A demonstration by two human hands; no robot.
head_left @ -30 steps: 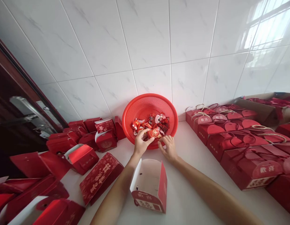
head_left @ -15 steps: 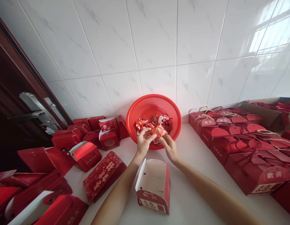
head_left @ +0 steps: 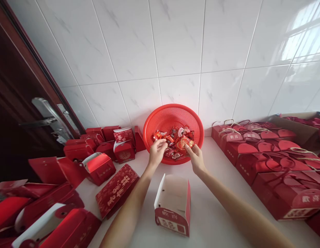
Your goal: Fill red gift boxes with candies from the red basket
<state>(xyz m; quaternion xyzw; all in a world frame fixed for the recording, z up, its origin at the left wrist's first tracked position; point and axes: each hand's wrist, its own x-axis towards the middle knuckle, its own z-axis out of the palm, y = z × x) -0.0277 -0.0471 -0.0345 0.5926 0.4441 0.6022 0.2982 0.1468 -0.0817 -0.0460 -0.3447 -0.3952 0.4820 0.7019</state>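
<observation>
Over the near part of a red plastic basket, my right hand pinches a red and gold candy packet between thumb and fingers. My left hand is at the basket's left side with thumb and fingertips drawn together; what they hold, if anything, is too small to make out. Several wrapped candies in red wrappers lie in the basket beneath both hands. Between my forearms stands an open red paper gift box, its pale inside facing up and no candy visible in it.
Red folded boxes crowd the left, and a patterned red box lies near my left forearm. Closed gift boxes with cord handles stand in rows at right. A cardboard carton is behind them. A tiled wall backs the table.
My hands have moved apart. The right hand has drawn the candy packet to the right, and the left hand no longer touches it. The view has shifted slightly left.
</observation>
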